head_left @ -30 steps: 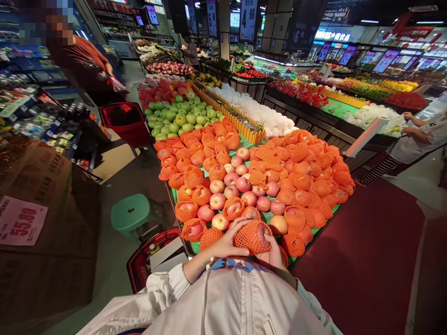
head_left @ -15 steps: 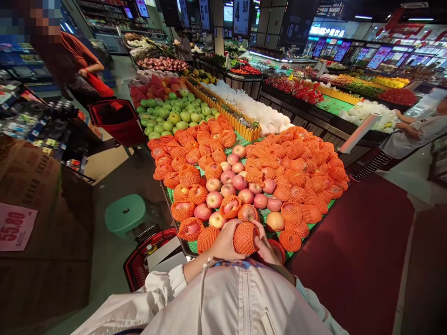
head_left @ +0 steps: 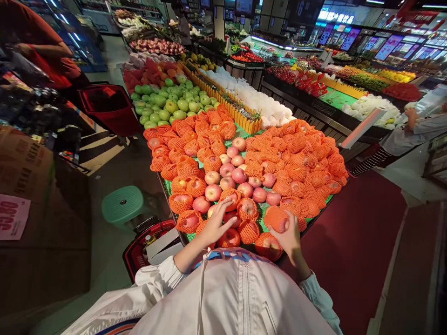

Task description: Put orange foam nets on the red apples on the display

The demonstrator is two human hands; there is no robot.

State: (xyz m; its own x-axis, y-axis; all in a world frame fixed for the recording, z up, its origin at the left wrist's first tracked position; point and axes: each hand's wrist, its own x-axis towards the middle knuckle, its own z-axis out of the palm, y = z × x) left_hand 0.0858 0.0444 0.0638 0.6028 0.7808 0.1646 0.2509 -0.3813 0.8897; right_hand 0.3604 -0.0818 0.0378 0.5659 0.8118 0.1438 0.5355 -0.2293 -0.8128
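My right hand (head_left: 289, 236) is closed round an apple in an orange foam net (head_left: 275, 217) at the near right of the display. I cannot tell whether that apple rests on the green mat or is just above it. Over the near apples, my left hand (head_left: 215, 227) is open with its fingers spread, holding nothing. Below its fingertips lies a netted apple (head_left: 231, 196). Between my hands sit more netted apples (head_left: 248, 209), one with its red skin showing. Bare pink apples (head_left: 239, 175) lie in the middle, beyond my hands.
Piled netted apples (head_left: 300, 153) cover the right side, with green apples (head_left: 179, 104) farther back. A teal stool (head_left: 123, 203) and a red basket (head_left: 131, 256) stand at the left. One person in orange (head_left: 49, 49) is near a red cart (head_left: 108, 109); another stands far right.
My hands have come apart from the netted apple they held together. The left has opened and moved left; the right has moved right, onto a netted apple. The view has shifted slightly.
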